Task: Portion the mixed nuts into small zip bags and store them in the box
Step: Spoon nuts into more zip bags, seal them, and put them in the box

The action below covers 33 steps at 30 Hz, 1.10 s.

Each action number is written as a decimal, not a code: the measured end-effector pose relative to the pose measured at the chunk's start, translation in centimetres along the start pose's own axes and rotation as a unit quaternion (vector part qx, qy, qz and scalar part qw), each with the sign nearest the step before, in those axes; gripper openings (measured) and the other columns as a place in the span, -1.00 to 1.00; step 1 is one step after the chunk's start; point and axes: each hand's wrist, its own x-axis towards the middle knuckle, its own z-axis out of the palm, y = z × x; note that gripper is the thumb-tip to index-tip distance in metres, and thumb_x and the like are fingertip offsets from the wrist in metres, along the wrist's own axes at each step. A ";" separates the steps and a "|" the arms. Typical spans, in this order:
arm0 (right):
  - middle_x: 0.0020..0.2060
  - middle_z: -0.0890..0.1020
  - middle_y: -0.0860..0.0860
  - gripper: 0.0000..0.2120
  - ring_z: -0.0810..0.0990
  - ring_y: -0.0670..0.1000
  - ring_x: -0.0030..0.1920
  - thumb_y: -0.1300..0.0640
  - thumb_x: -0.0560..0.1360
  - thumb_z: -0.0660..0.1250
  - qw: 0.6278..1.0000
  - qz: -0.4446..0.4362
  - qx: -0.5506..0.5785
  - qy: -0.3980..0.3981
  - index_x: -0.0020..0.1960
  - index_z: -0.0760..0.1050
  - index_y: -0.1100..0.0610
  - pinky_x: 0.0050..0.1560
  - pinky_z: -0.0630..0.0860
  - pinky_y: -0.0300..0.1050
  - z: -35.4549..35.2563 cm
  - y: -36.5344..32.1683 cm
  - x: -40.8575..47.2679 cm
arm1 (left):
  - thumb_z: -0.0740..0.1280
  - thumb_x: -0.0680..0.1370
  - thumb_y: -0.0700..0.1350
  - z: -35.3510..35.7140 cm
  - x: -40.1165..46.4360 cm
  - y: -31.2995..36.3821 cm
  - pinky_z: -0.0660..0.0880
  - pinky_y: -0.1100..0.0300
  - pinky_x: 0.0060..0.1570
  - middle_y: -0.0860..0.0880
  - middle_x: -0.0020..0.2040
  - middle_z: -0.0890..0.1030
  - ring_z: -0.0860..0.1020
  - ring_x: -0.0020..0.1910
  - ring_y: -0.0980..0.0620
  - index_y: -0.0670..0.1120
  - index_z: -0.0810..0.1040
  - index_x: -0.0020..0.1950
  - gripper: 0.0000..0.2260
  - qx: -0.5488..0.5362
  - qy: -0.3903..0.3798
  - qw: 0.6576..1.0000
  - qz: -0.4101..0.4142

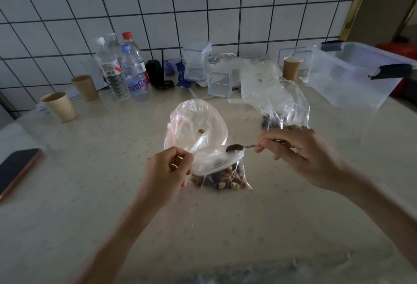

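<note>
Left hand [168,168]: thumb and fingers pinched on the near rim of a clear zip bag [198,135], holding its mouth open in a wide loop above and beyond the pinch. Right hand [300,155]: fingers curled round the handle of a small metal spoon [235,147], whose bowl points toward the left hand and hovers over the right edge of the bag's mouth; whether the bowl carries anything cannot be told. Mixed nuts [222,179]: a low heap in the bottom of the held bag, just below and right of the left-hand pinch, resting on the pale table [225,227]; one loose nut clings inside the bag's upper film. Second clear bag [282,108]: stands just beyond the right hand, a dark heap of nuts at its base. Clear storage box [356,76]: lidless, black clips on the rim, far beyond and right of the right hand. Paper cups [59,106]: two far to the left of the left hand, a third beside the box. Water bottles [126,69]: clustered by the tiled wall. Phone [18,168]: face down, far left of the left hand.
</note>
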 end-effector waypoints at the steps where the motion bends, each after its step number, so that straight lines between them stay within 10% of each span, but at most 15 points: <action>1: -0.10 0.76 -0.13 -0.76 0.69 -0.21 -0.17 0.07 0.66 0.27 0.999 0.019 0.034 0.010 0.08 0.68 0.16 -0.16 0.58 -0.31 0.2 0.0 0.1 | 0.39 0.65 -0.07 0.1 -0.1 -0.1 0.43 0.39 -0.42 0.10 -0.35 0.67 0.57 -0.53 0.12 0.01 0.64 -0.16 -0.82 -0.001 -0.001 1.000 -0.001; 5: -0.16 0.76 0.14 -0.77 0.76 0.08 -0.06 0.15 0.70 0.22 0.960 0.129 0.237 0.074 0.03 0.61 0.22 -0.22 0.69 0.05 1.2 -0.1 1.7 | 0.38 0.64 0.00 0.1 0.1 -0.1 0.46 0.36 -0.40 0.08 -0.35 0.67 0.57 -0.51 0.11 0.03 0.64 -0.14 -0.82 -0.004 -0.002 1.000 0.008; 10: -0.16 0.74 0.24 -0.74 0.76 0.21 -0.10 0.16 0.73 0.19 0.903 0.216 0.356 0.102 0.06 0.56 0.31 -0.30 0.69 0.02 2.3 0.1 4.7 | 0.40 0.60 0.13 -1.1 2.0 0.0 0.48 0.28 -0.40 0.09 -0.34 0.67 0.59 -0.48 0.09 0.09 0.63 -0.17 -0.80 0.005 0.033 0.999 0.005; 16: -0.15 0.76 0.18 -0.73 0.77 0.16 -0.11 0.14 0.73 0.18 0.896 0.269 0.337 0.103 0.10 0.57 0.30 -0.31 0.68 0.03 4.5 0.9 8.5 | 0.57 0.45 0.16 -1.5 7.2 -0.9 0.56 0.06 -0.11 0.05 -0.09 0.56 0.53 -0.18 0.07 -0.03 0.49 0.04 -0.60 0.080 0.178 0.981 -0.005; 21: -0.14 0.74 0.13 -0.77 0.76 0.10 -0.12 0.15 0.72 0.19 0.940 0.257 0.213 0.075 0.03 0.58 0.20 -0.28 0.66 0.13 6.4 1.8 10.2 | 0.56 0.36 0.33 0.5 11.0 -2.1 0.56 -0.07 0.18 -0.05 0.23 0.59 0.58 0.19 -0.10 -0.14 0.44 0.39 -0.20 0.108 0.057 0.983 -0.137; 27: -0.16 0.73 0.05 -0.77 0.74 0.02 -0.16 0.14 0.72 0.20 0.962 0.240 0.123 0.044 0.05 0.59 0.21 -0.31 0.66 0.17 7.7 2.9 10.2 | 0.61 0.37 0.11 2.8 11.0 -3.1 0.60 0.01 -0.25 -0.07 -0.30 0.65 0.66 -0.27 -0.12 -0.18 0.62 -0.20 -0.62 0.162 0.005 0.986 -0.036; 33: -0.18 0.75 0.11 -0.78 0.75 0.11 -0.20 0.17 0.73 0.19 0.925 0.295 0.232 0.068 0.07 0.59 0.23 -0.40 0.62 -0.04 8.5 4.4 9.8 | 0.46 0.49 -0.02 3.5 10.7 -4.1 0.57 -0.01 -0.34 0.00 -0.44 0.58 0.62 -0.38 -0.11 -0.09 0.54 -0.31 -0.76 0.126 0.032 0.991 -0.002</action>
